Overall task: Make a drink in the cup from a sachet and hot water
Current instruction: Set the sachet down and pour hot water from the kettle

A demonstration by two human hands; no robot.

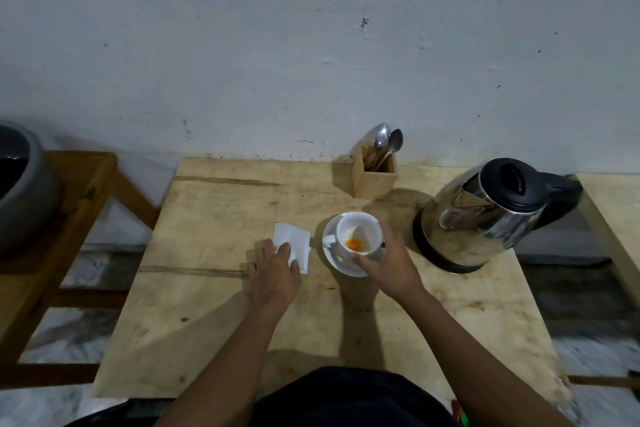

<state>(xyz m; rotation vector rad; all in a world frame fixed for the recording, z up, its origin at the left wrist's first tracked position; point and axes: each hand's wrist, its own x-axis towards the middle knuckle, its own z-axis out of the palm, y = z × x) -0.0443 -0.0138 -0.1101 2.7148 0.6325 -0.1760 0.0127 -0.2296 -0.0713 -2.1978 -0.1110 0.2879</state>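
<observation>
While my right hand (388, 265) grips the cup (360, 230) and my left hand (273, 270) rests on the sachet (296, 241), kettle (485, 215) stands just right of right hand, handle outward.

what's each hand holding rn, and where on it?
Right hand grips the cup round its wall, handle free. Left hand rests flat on the sachet; no grip seen.

Left hand (275, 270) lies flat; right hand (389, 265) grips.
</observation>
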